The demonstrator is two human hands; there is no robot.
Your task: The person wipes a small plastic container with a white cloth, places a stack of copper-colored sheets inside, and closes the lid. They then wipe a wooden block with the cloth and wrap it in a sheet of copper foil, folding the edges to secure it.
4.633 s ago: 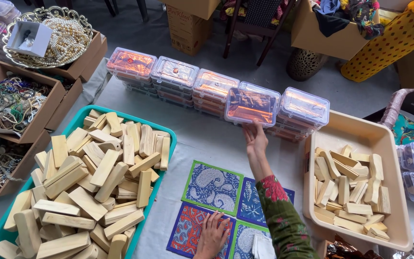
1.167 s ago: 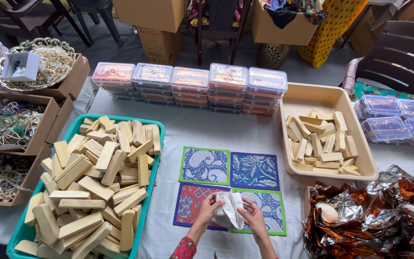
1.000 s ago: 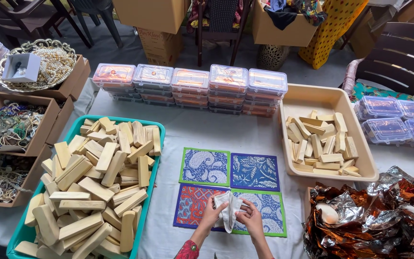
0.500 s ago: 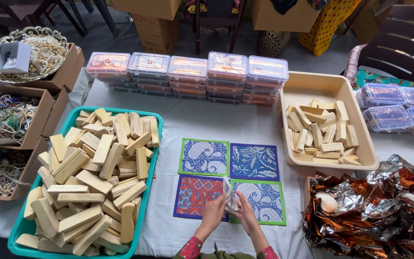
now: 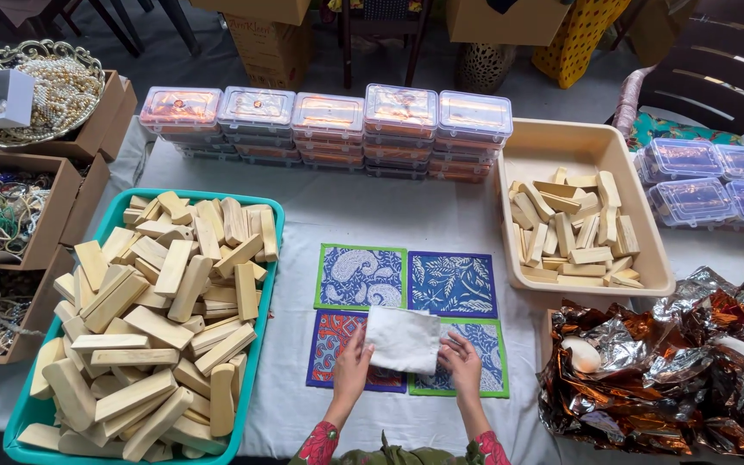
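Left hand (image 5: 351,368) and right hand (image 5: 461,362), apart, flat on cloth (image 5: 403,339) edges over 4 mats (image 5: 451,284). Left of mats: teal tray (image 5: 270,284); right: foil (image 5: 673,370).

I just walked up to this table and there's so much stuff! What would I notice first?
Probably the big teal tray on the left, heaped with pale wooden blocks. Next, in the middle, four bright patterned squares, where the left hand and right hand press a white cloth flat. At the right, crinkly shiny foil glitters.
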